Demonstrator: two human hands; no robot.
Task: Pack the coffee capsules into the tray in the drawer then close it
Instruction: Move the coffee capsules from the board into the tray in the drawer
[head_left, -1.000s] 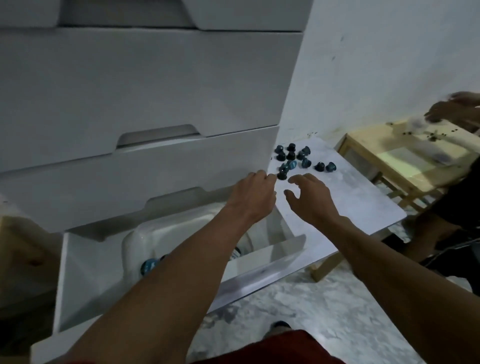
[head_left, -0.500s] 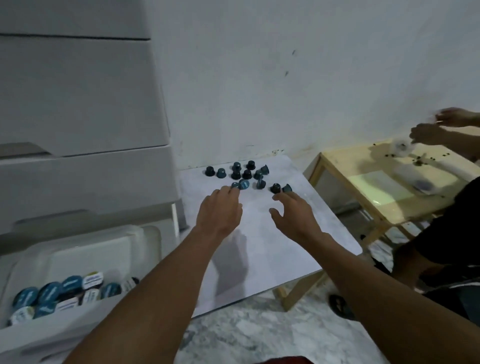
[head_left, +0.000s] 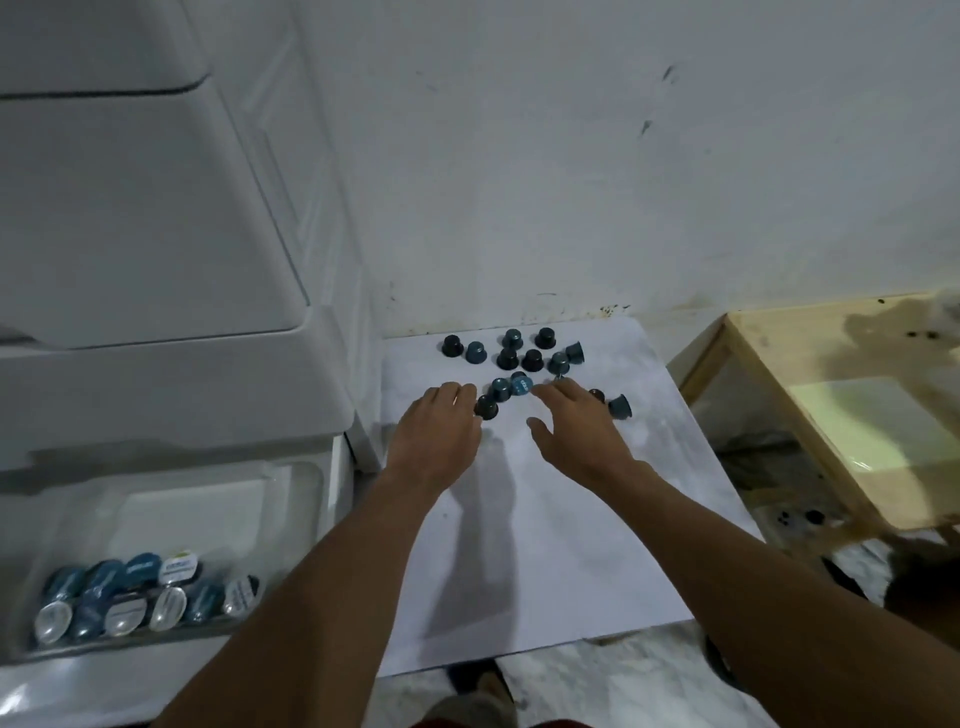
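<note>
Several dark blue coffee capsules (head_left: 519, 358) lie scattered at the far end of a low white table (head_left: 545, 545). My left hand (head_left: 436, 436) reaches over the table, fingertips touching one capsule (head_left: 487, 407) at the near edge of the cluster. My right hand (head_left: 574, 431) stretches beside it, fingers spread over the capsules, its fingertips by a capsule lying on its side (head_left: 521, 385). Neither hand holds anything. At lower left the open drawer (head_left: 332, 499) holds a clear plastic tray (head_left: 208, 514) with several capsules (head_left: 140, 592) along its front.
A white drawer unit (head_left: 156, 234) rises at the left, its upper drawers shut. A white wall stands behind the table. A pale wooden table (head_left: 841, 415) stands at the right. The marble floor (head_left: 597, 686) shows below.
The view has swung from the drawer to the white table. Both hands have moved forward to the capsule cluster and now reach its near edge.
</note>
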